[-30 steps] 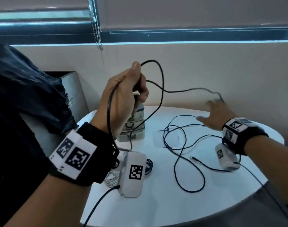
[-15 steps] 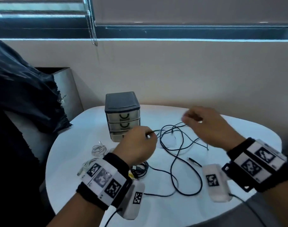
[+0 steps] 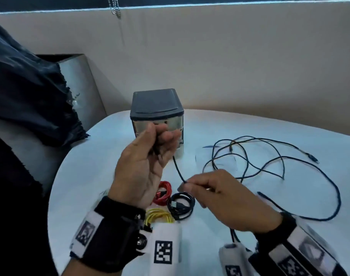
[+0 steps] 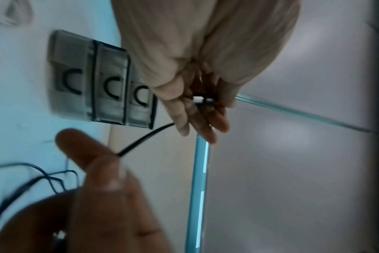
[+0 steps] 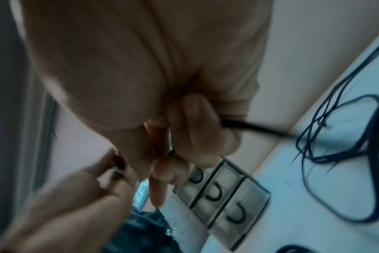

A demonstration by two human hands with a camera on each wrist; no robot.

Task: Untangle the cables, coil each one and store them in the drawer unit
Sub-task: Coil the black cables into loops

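Observation:
A thin black cable (image 3: 178, 169) runs taut between my two hands. My left hand (image 3: 160, 140) is raised in front of the dark three-drawer unit (image 3: 157, 102) and grips the cable's plug end (image 4: 202, 101) in curled fingers. Lower and nearer, my right hand (image 3: 188, 186) pinches the same cable (image 5: 249, 127) between thumb and fingers. The rest of this cable lies in loose tangled loops (image 3: 249, 156) on the white table (image 3: 90, 176) to the right. All three drawers (image 4: 102, 89) look closed.
Three coiled cables lie beneath my left wrist: red (image 3: 164, 193), black (image 3: 181, 205) and yellow (image 3: 158, 217). Dark cloth (image 3: 31, 96) hangs over a grey box at the left. A beige wall runs close behind the table.
My left hand has risen from the table to drawer height with the plug end. My right hand has moved nearer and left along the cable. The camera has tilted down.

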